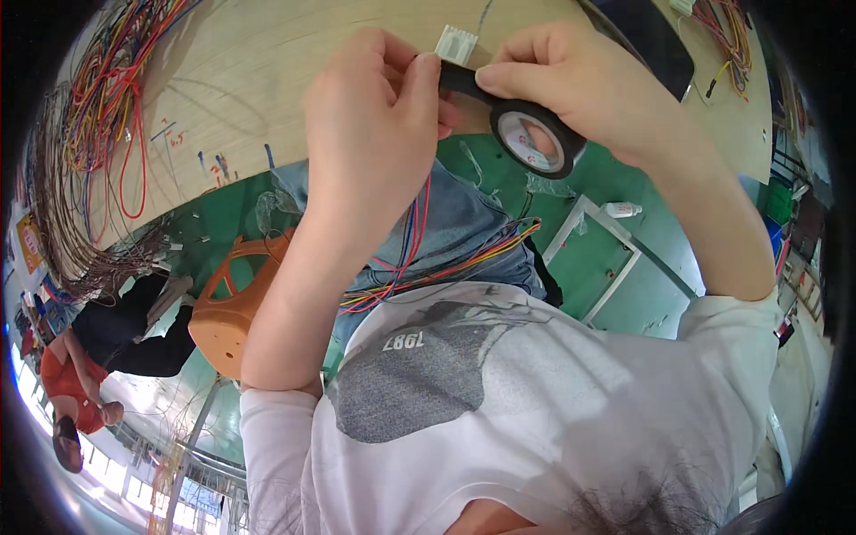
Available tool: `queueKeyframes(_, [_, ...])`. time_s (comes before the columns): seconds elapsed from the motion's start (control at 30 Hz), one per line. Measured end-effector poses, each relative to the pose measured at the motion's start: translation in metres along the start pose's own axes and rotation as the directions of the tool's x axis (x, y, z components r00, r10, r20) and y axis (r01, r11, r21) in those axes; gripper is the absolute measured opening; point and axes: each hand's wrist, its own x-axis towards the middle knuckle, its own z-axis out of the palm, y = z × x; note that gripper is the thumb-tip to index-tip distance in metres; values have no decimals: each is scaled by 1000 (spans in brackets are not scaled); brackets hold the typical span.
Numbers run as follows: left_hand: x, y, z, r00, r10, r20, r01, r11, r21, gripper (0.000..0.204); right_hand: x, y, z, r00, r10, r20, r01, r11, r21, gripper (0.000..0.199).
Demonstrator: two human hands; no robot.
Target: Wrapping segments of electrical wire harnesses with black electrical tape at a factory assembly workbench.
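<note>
A roll of black electrical tape [567, 147] hangs below my right hand [566, 76], which is closed on it, with the thumb pressing on the strip. A short length of tape [464, 80] stretches across to the pinched thumb and fingers of my left hand [370, 125]. Red and blue wires [419, 223] come out below that left hand, which is closed around them; the part inside its grip is hidden. Just beyond the fingertips, a white plastic connector [456, 43] shows over the table. More colored wires [481, 250] lie across my lap.
A wooden table [236, 62] spans the far side, with wire bundles [111, 98] at left and more wires [727, 45] at right. A dark object [646, 40] lies behind my right wrist. An orange stool [218, 312], a metal frame [615, 259] and another person [76, 374] are beyond.
</note>
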Motion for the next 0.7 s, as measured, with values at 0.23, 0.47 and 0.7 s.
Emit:
queueKeyframes(0.23, [2,-2,1,1000,-16,-13,16,1000,24,15,9,-35,-8,936,308,174,-299,951,-72,23])
queueKeyframes(0.47, [2,0,6,998,-44,-47,45,999,10,15,10,-42,-11,925,340,168,-312,935,-169,22])
queueKeyframes(0.7, [2,0,6,998,-38,-45,41,998,51,15,11,-40,-10,951,281,127,-256,949,-183,23])
